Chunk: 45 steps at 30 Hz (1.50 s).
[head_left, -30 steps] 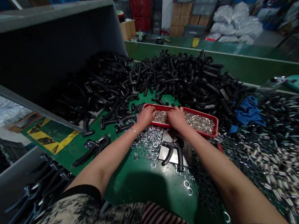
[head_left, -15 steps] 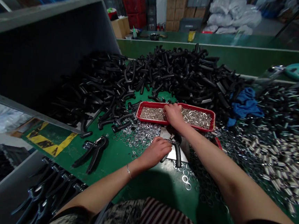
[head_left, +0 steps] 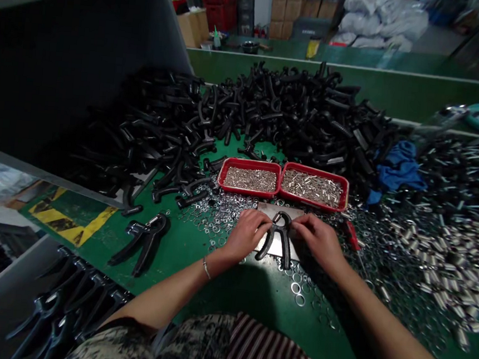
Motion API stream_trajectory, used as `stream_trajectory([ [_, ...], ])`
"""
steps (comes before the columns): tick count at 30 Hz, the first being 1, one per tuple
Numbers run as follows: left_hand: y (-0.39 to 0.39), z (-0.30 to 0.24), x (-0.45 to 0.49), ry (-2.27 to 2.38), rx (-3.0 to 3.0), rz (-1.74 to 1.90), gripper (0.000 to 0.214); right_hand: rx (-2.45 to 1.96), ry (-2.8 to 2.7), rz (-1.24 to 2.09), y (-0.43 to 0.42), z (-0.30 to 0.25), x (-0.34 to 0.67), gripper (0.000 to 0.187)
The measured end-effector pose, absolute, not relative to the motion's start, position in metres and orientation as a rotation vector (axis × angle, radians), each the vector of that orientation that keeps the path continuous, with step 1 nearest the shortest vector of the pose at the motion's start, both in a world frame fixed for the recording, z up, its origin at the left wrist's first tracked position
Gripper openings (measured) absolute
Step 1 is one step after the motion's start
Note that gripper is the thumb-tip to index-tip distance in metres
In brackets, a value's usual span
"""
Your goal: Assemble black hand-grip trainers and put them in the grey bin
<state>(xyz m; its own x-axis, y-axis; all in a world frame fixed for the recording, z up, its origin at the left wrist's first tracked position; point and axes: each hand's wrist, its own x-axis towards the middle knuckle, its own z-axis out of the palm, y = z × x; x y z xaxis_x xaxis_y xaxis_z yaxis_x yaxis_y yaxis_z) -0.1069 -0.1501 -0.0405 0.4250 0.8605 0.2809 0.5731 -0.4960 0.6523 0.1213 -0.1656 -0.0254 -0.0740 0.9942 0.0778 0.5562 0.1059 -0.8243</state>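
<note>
A black A-shaped hand grip exerciser [head_left: 285, 242] with a metal spring near its top lies on a metal plate [head_left: 277, 251], its two handles toward me. My left hand [head_left: 246, 235] is closed on its upper left side, fingertips by the spring. My right hand [head_left: 320, 242] is in a pinch at the upper right side of the exerciser; anything small between its fingertips is hidden. Just beyond are two red trays, the left tray [head_left: 249, 192] with tiny metal parts and the right tray [head_left: 313, 203] with small metal pins.
Black handles [head_left: 271, 109] are heaped at the back. Another hand grip exerciser [head_left: 144, 242] lies at left, above a bin of more. Washers [head_left: 296, 288], a red-handled screwdriver [head_left: 351, 235], metal sleeves [head_left: 463, 260] and a blue cloth [head_left: 400, 168] are scattered about. A grey crate [head_left: 175, 28] stands tipped at left.
My right hand has come out of the red trays, back toward me, to the right side of the exerciser. My left hand has stayed at the exerciser. The view has shifted slightly.
</note>
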Motion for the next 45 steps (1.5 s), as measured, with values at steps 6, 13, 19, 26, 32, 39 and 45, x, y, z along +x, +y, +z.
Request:
stream_trajectory([
  [6,-0.112,-0.039,-0.088,1.180,2.140,0.877,0.012,-1.401,-2.065,0.471,-0.170,-0.042,0.103,0.016],
  [13,-0.099,-0.049,-0.079,1.172,2.098,0.832,0.011,-1.429,-2.301,0.196,-0.168,-0.040,0.095,0.024],
  [19,-0.095,-0.056,-0.076,1.180,2.115,0.811,0.010,-1.416,-2.430,0.031,-0.167,-0.040,0.094,0.025],
  [26,-0.098,-0.055,-0.074,1.239,2.305,0.709,0.013,-1.338,-2.494,0.005,-0.172,-0.045,0.093,0.021],
  [32,-0.098,-0.053,-0.077,1.119,2.780,0.511,0.019,-1.424,-2.198,0.244,-0.196,-0.033,0.127,0.028],
  [39,-0.088,-0.053,-0.081,0.949,2.888,0.433,0.025,-1.850,-2.352,0.019,-0.288,-0.026,0.204,0.029],
  [45,-0.113,-0.048,-0.093,1.005,2.708,0.620,0.028,-1.887,-2.427,-0.037,-0.312,-0.033,0.212,0.024],
])
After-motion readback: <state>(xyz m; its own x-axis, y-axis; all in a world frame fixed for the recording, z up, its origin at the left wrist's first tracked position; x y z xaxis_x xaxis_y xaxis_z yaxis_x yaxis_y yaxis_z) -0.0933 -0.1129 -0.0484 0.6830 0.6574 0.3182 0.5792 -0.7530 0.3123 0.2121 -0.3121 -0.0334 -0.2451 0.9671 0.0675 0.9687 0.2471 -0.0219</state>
